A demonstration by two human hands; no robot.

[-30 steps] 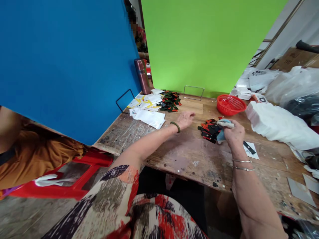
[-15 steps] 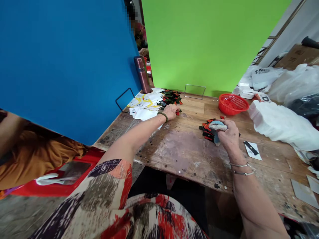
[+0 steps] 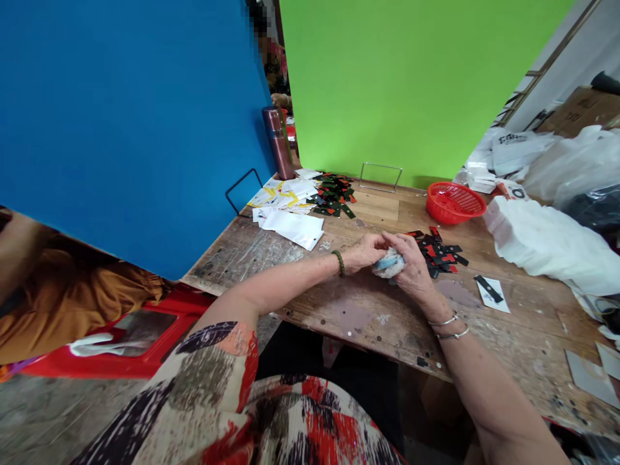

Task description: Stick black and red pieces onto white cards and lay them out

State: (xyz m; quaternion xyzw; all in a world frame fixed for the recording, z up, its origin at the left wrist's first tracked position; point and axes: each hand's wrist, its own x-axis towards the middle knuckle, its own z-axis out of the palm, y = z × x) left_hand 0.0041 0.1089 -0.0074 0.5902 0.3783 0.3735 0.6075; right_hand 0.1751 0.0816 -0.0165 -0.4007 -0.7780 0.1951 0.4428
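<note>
My right hand is closed around a wadded white and light-blue cloth above the middle of the table. My left hand meets it there, its fingers bent together against the cloth and the right fingertips. Whatever is between the left fingers is hidden. Just right of my hands lies a loose pile of small flat black and red pieces. Farther back on the left is another heap of such black and red pieces, beside white and yellow papers.
A red plastic basket stands at the back right. A black strip lies on a white card. A thermos flask stands by the blue panel; a green panel closes the back. White plastic wrapping covers the right side.
My left hand has come from the far heap to the middle. My right hand has moved left with the cloth, away from the right pile, and the two hands now touch.
</note>
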